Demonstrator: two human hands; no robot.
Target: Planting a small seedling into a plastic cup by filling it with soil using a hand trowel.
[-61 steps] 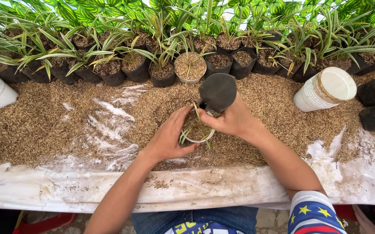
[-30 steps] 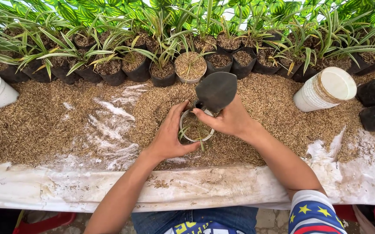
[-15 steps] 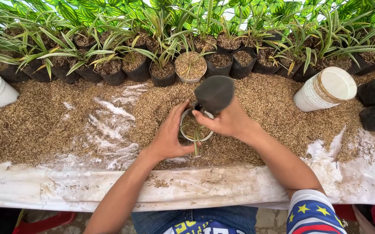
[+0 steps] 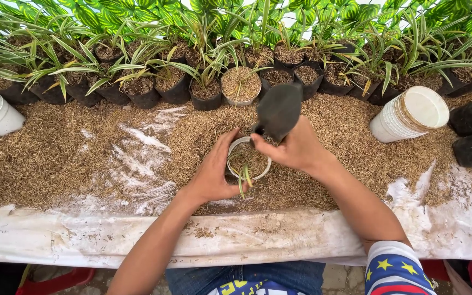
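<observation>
At centre of the head view, the left hand (image 4: 212, 176) cups a small white pot (image 4: 248, 159) to steady it on the husk bed (image 4: 55, 153). Gripping a dark trowel (image 4: 278, 111), the right hand (image 4: 296, 148) sits at two o'clock. Nursery bags (image 4: 176, 87) crowd twelve; nine stays open.

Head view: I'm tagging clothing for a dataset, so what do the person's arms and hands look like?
Both hands, left and right, are bare: no gloves, rings or watch visible. The left forearm is unsleeved. The right arm ends in a short sleeve, white and blue with yellow stars and a red band.
</observation>
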